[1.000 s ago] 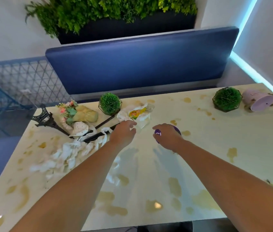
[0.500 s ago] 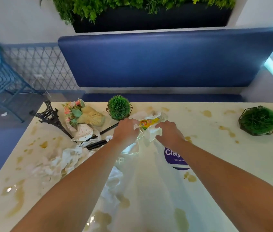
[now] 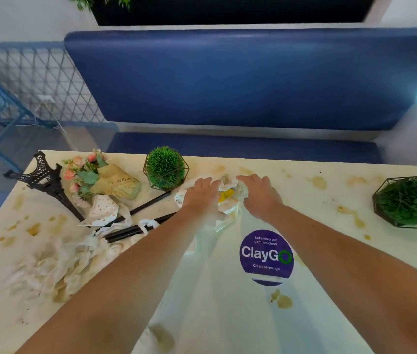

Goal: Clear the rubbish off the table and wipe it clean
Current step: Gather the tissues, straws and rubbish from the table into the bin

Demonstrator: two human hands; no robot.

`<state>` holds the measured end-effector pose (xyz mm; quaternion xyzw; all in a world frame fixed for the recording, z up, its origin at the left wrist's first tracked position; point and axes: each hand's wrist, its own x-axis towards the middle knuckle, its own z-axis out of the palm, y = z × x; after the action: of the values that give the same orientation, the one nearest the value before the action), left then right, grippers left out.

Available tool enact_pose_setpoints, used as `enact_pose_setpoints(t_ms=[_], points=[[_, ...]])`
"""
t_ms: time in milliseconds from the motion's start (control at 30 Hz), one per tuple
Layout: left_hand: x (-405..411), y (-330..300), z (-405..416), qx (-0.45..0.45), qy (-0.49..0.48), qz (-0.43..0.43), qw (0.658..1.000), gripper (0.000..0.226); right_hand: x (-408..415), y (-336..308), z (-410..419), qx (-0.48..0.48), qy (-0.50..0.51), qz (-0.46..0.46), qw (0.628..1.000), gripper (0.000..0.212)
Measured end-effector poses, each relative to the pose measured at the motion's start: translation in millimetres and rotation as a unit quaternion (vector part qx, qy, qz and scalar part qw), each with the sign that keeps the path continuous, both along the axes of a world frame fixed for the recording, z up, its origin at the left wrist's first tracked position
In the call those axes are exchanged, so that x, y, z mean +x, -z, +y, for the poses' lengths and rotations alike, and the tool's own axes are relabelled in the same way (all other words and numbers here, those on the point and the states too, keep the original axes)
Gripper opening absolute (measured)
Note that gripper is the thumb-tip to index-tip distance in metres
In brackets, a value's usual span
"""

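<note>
the crumpled wrapper [image 3: 228, 198], white with a yellow patch, lies near the far edge of the counter [image 3: 317, 215], about twelve o'clock from the person. the left hand [image 3: 202, 192] presses on its nine o'clock side and the right hand [image 3: 258, 192] on its three o'clock side; the fingers of both curl down round the paper, clamped on it. a thin clear plastic bag [image 3: 217, 290] trails from under the hands toward six o'clock, across a round purple sticker [image 3: 265, 256].

just at ten o'clock of the wrapper stands a small green plant in a wire frame [image 3: 165, 167], nearly touching the left hand. black sticks [image 3: 136, 221] lie at eight o'clock, with a spotted paper [image 3: 102, 210], a flower bunch [image 3: 100, 180] and a tipped black tower model [image 3: 46, 180] further toward nine. a heap of white tissue [image 3: 56, 267] fills the seven o'clock side. open counter runs toward three o'clock, brown stains [image 3: 317, 182] scattered over it, up to a second wire-framed plant [image 3: 409, 203] by the right edge. a blue bench [image 3: 240, 80] lies beyond the far edge.
</note>
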<state>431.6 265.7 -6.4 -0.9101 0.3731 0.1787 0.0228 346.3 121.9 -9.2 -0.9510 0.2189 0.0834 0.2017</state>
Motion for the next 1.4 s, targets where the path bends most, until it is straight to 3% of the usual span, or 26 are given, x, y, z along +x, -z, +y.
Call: enact_pose_setpoints(t_ms=[167, 267, 433, 600, 900, 1067, 1167, 1300, 1400], points=[[2.8, 8.5, -8.0, 0.023, 0.004, -0.007, 1.000, 0.082, 5.7, 10.1, -2.5, 0.006, -0.030, 0.031, 0.999, 0.077], [4.3, 11.5, -11.7, -0.001, -0.006, -0.009, 1.000, 0.071, 5.6, 13.9, -3.3, 0.026, -0.001, 0.032, 0.999, 0.067], [8.9, 14.0, -11.6, -0.040, -0.027, 0.013, 0.999, 0.053, 0.6, 24.0, -5.7, -0.029, -0.012, -0.007, 0.999, 0.041], [9.5, 14.9, -9.7, -0.077, -0.033, 0.020, 0.996, 0.041, -9.6, 32.9, -10.7, -0.054, 0.006, 0.003, 0.999, 0.034], [17.1, -5.5, -9.4, -0.166, -0.075, 0.027, 0.983, 0.038, -16.5, 32.0, -4.5, -0.058, 0.036, 0.007, 0.998, 0.037], [24.9, -22.8, -8.4, -0.249, -0.131, 0.083, 0.956, 0.047, -10.7, 28.1, -1.7, -0.101, 0.052, 0.048, 0.992, 0.036], [25.4, -30.3, -7.2, -0.284, -0.159, 0.101, 0.940, 0.050, -14.9, 26.7, 1.8, -0.047, 0.086, 0.032, 0.995, 0.030], [25.6, -42.0, -4.7, -0.382, -0.248, 0.160, 0.876, 0.056, -13.0, 16.5, 6.3, 0.098, 0.139, -0.085, 0.982, 0.022], [26.7, -47.6, -0.4, -0.402, -0.251, 0.163, 0.865, 0.034, -8.9, 6.4, 9.5, 0.224, 0.223, -0.150, 0.937, 0.019]])
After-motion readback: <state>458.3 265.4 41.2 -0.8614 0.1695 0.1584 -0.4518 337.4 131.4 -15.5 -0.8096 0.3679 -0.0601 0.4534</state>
